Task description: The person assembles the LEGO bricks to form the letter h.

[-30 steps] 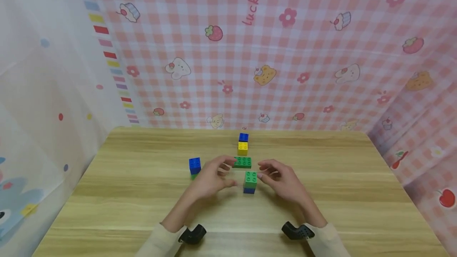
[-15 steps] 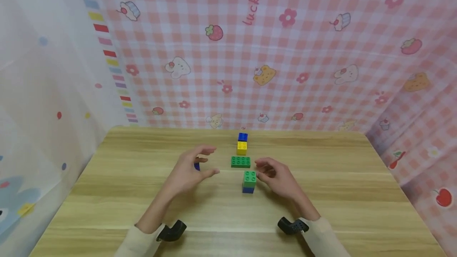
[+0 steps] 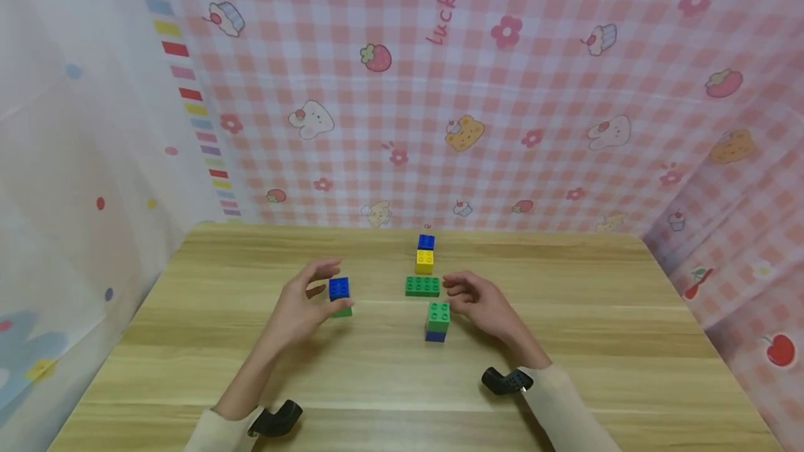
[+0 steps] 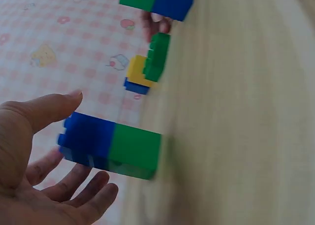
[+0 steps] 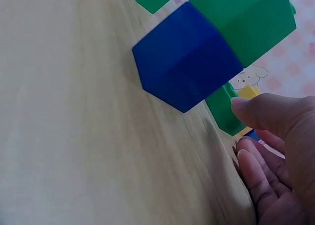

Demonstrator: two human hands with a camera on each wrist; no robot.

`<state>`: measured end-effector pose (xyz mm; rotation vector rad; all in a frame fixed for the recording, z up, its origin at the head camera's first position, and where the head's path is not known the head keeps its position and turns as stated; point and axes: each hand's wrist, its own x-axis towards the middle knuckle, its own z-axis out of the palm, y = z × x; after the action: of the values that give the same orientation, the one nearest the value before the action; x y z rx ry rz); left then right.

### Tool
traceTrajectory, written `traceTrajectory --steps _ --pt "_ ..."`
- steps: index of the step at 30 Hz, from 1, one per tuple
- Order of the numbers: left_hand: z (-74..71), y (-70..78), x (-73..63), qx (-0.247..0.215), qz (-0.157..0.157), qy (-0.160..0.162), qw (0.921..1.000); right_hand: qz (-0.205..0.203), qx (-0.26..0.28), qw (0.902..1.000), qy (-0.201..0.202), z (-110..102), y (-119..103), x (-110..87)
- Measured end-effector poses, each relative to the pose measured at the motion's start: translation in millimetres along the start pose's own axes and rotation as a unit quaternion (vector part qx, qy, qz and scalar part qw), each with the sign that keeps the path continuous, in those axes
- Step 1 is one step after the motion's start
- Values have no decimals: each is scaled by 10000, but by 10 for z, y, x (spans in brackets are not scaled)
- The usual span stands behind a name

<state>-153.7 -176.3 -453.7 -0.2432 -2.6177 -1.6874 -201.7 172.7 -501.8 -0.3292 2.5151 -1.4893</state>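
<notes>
On the left, a blue brick (image 3: 339,287) sits on a green brick (image 4: 135,153), making a small upright stack. My left hand (image 3: 299,309) is spread around this stack, thumb on the near side and fingers beyond it. In the left wrist view a gap shows between the thumb and the blue brick. My right hand (image 3: 480,303) holds nothing; its fingers are loosely bent beside the long green brick (image 3: 422,287). Just left of that hand and nearer to me stands another stack, a light green brick (image 3: 438,315) on top of a blue brick (image 5: 184,60).
Behind the long green brick stand a yellow brick (image 3: 424,261) and a blue brick (image 3: 426,241), in line toward the back. The wooden table (image 3: 565,382) ends at a pink checked curtain (image 3: 402,89). Each wrist wears a black camera mount (image 3: 276,418).
My left hand has moved left from the middle of the table to the blue and green stack. My right hand has shifted slightly away from the light green brick, toward the long green one.
</notes>
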Motion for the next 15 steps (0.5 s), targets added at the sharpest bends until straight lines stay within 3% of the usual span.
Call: traceTrajectory --steps 8,15 --pt "88 -217 -81 -523 -507 -153 9972 -105 -62 9999 14 30 -41 124" --pt "137 -264 -109 -795 -488 39 9956 113 -205 9991 346 118 -108 172"
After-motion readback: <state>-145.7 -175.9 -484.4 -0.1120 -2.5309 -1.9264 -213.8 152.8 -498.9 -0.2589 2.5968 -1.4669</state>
